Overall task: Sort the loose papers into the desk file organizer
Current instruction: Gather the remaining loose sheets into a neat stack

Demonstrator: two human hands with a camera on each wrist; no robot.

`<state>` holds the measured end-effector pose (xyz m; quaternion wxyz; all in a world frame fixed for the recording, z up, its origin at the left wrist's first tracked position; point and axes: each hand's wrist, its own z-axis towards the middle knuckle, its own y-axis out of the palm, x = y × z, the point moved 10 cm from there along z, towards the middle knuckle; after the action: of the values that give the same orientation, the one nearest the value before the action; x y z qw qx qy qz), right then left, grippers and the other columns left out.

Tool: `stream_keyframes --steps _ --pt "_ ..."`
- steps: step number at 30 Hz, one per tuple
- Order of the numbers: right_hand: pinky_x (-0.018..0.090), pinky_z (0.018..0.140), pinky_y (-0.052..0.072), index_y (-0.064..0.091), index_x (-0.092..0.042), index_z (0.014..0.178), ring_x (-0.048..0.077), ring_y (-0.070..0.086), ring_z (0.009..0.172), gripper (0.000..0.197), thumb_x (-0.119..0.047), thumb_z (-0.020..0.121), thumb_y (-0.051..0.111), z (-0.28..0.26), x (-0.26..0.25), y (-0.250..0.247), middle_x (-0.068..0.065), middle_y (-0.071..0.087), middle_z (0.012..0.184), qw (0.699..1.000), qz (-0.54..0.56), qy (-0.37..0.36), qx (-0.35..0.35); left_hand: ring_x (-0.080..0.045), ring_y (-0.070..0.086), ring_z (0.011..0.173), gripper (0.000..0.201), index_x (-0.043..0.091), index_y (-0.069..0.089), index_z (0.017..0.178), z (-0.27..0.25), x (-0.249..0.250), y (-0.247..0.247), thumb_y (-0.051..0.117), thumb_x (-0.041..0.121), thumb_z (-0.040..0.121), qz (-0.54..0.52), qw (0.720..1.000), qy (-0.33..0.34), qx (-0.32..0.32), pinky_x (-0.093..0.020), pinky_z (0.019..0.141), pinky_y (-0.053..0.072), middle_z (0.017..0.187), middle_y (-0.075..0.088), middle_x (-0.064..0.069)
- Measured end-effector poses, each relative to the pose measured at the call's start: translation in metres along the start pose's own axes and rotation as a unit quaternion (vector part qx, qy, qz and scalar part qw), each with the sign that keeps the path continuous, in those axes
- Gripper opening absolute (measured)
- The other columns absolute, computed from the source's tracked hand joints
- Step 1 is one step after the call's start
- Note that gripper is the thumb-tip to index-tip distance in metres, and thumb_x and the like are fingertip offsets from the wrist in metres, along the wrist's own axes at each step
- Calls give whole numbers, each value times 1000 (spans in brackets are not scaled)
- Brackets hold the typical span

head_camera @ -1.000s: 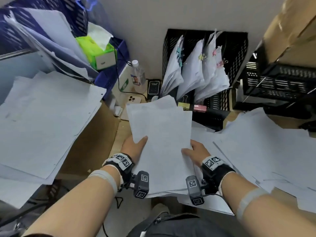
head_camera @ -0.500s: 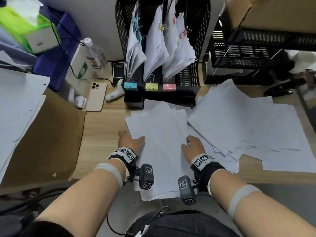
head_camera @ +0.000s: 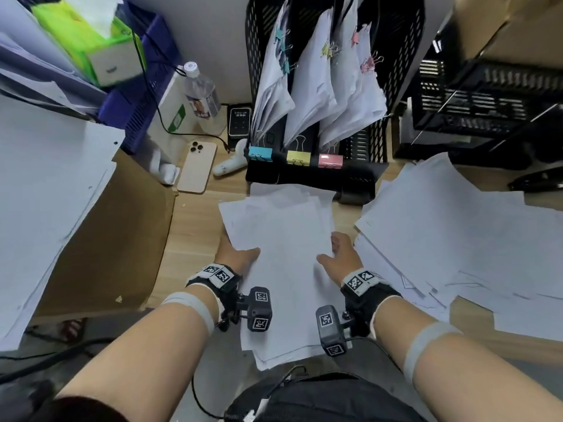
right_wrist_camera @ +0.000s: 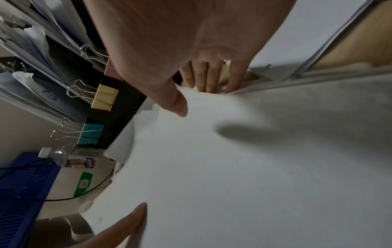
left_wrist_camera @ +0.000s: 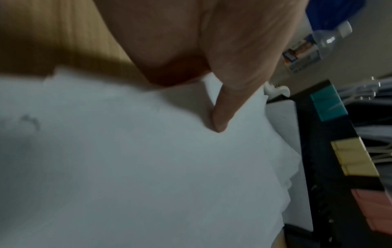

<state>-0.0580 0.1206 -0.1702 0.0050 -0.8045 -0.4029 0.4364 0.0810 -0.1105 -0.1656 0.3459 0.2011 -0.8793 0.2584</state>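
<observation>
A stack of white papers (head_camera: 283, 269) lies on the wooden desk just in front of the black mesh file organizer (head_camera: 359, 178), its near end hanging over the desk edge. My left hand (head_camera: 237, 254) grips the stack's left side, thumb (left_wrist_camera: 220, 117) pressed on the top sheet (left_wrist_camera: 148, 167). My right hand (head_camera: 338, 254) grips the right side, thumb (right_wrist_camera: 176, 104) on top and fingers (right_wrist_camera: 203, 78) at the edge of the stack (right_wrist_camera: 233, 167). The organizer holds clipped paper bundles (head_camera: 307, 86), with teal (head_camera: 260, 153), yellow (head_camera: 298, 157) and pink (head_camera: 330, 160) binder clips on its front.
A spread of loose sheets (head_camera: 457, 239) covers the desk to the right. Cardboard (head_camera: 106, 239) under more papers lies left. A phone (head_camera: 197, 170), a water bottle (head_camera: 201, 95), a blue crate (head_camera: 143, 95) and black mesh trays (head_camera: 487, 95) stand around the organizer.
The stack, held raised before the organizer a second ago, has come down flat onto the desk. Both hands keep their hold on its sides.
</observation>
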Motion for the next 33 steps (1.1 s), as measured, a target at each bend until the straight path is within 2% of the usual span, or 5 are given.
stream_keyframes --steps 6,12,22,27,33 --pt "33 107 36 15 -13 153 25 47 129 85 -12 85 66 18 -21 -4 10 42 149 1000 17 11 -7 -26 74 81 19 8 70 110 -22 17 -10 68 7 91 -58 995 -7 -76 -34 71 60 94 77 -8" --pt "32 93 48 29 -16 146 22 59 114 85 -11 75 76 22 -75 1 5 58 130 996 79 -47 -15 -44 66 112 52 3 65 122 -39 42 -54 78 15 73 -157 984 29 -85 -61 102 48 118 71 -23" --pt "54 88 54 59 -28 95 30 68 94 35 -29 63 72 -32 -195 -44 10 70 98 955 167 -241 46 -23 69 100 63 3 60 127 -71 156 -97 75 -2 66 -243 939 241 -33 -37 82 56 108 72 -12" --pt "32 75 52 54 -23 96 3 66 78 36 8 79 61 -67 -192 -77 -6 65 84 939 180 -273 104 -27 70 103 38 20 73 110 -75 169 -70 82 9 74 -192 939 281 -42 -43 83 59 109 74 -11" --pt "20 79 45 55 -36 98 8 59 92 50 10 80 56 -69 -161 -75 -18 60 95 950 145 -256 101 -23 71 106 60 13 69 122 -62 145 -34 91 27 68 -158 952 260 -25 -49 96 57 112 76 -7"
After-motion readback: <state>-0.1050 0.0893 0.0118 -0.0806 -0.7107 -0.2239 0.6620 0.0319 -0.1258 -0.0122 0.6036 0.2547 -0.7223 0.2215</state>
